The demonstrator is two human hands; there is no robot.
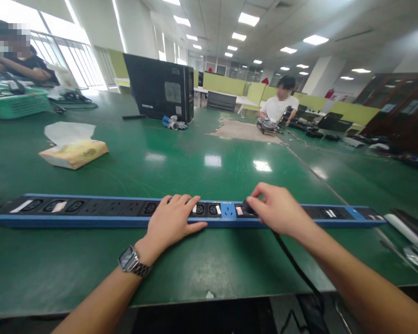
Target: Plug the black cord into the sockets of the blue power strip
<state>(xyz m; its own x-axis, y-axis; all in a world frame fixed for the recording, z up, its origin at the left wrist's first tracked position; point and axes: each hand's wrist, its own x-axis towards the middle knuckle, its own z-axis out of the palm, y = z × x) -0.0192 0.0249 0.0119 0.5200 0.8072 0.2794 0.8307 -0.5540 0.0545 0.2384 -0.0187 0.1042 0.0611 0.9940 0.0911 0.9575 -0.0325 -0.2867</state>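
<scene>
Green tabletop (181,169) stretches well beyond blue-black power strip (228,210), near edge (174,301) this side. Strip lies left-right, sockets up. Left hand (172,215) rests on it, fingers spread; right hand (277,208) pinches black plug (246,206) at sockets.

your worktop (202,266) is green and glossy, with a pale ragged patch (237,130) toward the back. along your near side lies a long power strip (229,210); beyond it, to your left, are a tissue pack (75,155) and a green basket (17,104). a computer case (153,88) stands farther back, gloves (174,123) just beside it.
</scene>
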